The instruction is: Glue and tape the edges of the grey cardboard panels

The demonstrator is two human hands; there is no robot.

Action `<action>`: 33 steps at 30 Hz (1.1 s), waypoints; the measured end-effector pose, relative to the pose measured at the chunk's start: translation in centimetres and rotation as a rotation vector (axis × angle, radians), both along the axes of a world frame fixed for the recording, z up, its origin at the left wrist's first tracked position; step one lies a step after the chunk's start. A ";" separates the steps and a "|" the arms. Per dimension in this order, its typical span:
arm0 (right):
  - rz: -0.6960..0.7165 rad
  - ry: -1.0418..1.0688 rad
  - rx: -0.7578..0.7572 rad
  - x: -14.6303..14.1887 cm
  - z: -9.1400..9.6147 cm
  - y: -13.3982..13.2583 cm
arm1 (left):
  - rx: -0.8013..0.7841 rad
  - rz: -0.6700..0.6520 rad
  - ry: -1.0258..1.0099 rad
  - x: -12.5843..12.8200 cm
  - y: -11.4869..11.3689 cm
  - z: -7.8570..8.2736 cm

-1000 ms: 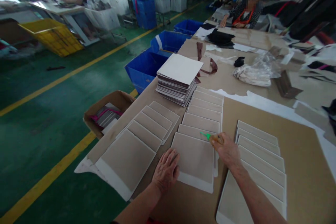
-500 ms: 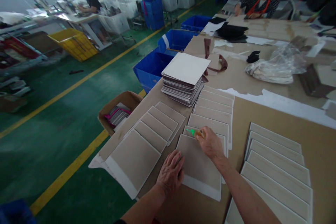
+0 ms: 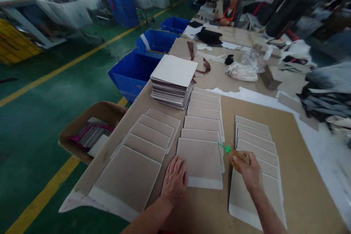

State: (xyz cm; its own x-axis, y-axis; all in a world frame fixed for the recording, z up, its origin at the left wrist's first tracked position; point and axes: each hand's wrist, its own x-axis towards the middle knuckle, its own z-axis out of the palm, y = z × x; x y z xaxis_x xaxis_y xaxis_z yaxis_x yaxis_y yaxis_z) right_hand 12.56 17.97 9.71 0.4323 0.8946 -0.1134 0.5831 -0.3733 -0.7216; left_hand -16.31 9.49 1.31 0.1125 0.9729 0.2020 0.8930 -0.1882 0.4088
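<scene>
My right hand (image 3: 251,172) is closed around a small amber glue bottle (image 3: 238,158) with a green nozzle. The nozzle tip points left, at the right edge of the front panel (image 3: 201,162) in the middle row of overlapping beige panels. My left hand (image 3: 174,179) lies with fingers stretched out at that panel's left edge. To the left is another overlapping row of beige panels (image 3: 128,175). A third row of panels (image 3: 255,190) lies beneath and around my right hand, partly hidden by it.
A tall stack of panels (image 3: 174,71) stands behind the rows, near the table's left edge. Blue bins (image 3: 131,76) and a cardboard box (image 3: 82,117) sit beside the table (image 3: 301,175). Farther back are a clear plastic bag (image 3: 244,69), black pieces (image 3: 208,36) and a seated co-worker (image 3: 231,11).
My right hand has moved right with the glue bottle, from the top edge of the front middle panel to beyond its right edge. My left hand stays by the panel; the view has turned right.
</scene>
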 end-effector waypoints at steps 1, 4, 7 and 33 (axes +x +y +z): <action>-0.001 -0.027 -0.019 0.0 0.0 -0.8 | 0.001 0.000 -0.014 0.0 0.1 0.0; 0.029 -0.137 -0.065 -0.9 0.1 -1.9 | 0.005 0.008 -0.038 0.0 0.1 0.1; 0.055 -0.200 -0.072 -1.7 0.1 -1.5 | 0.015 -0.005 -0.031 -0.1 0.2 0.1; 0.474 -0.292 -0.107 -9.4 1.0 2.0 | 0.014 0.012 -0.057 0.2 -0.2 -0.1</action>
State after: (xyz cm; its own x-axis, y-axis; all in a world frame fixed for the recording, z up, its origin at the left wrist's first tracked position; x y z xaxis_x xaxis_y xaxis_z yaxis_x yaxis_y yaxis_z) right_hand 3.13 19.92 10.72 0.0127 0.9886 -0.1498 0.8743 -0.0837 -0.4781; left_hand -16.13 9.27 1.23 0.0891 0.9712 0.2210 0.8704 -0.1838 0.4567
